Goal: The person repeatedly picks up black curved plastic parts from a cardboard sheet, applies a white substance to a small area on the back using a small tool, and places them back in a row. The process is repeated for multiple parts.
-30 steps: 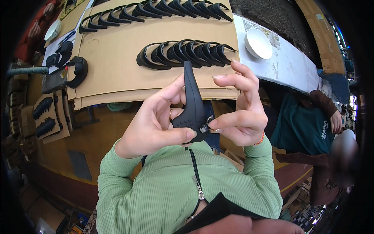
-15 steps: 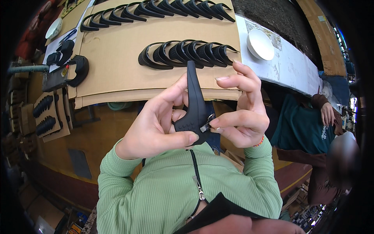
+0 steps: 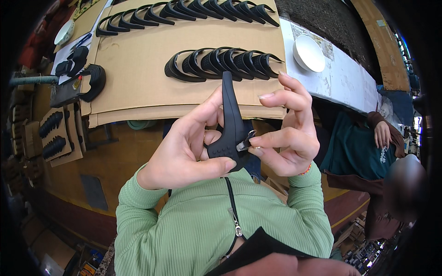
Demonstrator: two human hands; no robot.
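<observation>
My left grip (image 3: 184,149) clasps a studded black moulding (image 3: 231,122), likely bracing it; my right grip (image 3: 294,140) pinches a shiny bit (image 3: 242,146).

Partly hidden, unclear
The black part (image 3: 231,122) partly hides the left grip (image 3: 182,152); the piece (image 3: 241,146) at the right grip (image 3: 292,145) is too small to identify.

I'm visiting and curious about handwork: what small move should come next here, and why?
Perhaps a gentle, short stroke of the right hand along the right side of the black curved piece. That hand pinches a small shiny thing, too small to identify, right at that side, and the left hand grips the piece near its bumps, which should steady it.
</observation>
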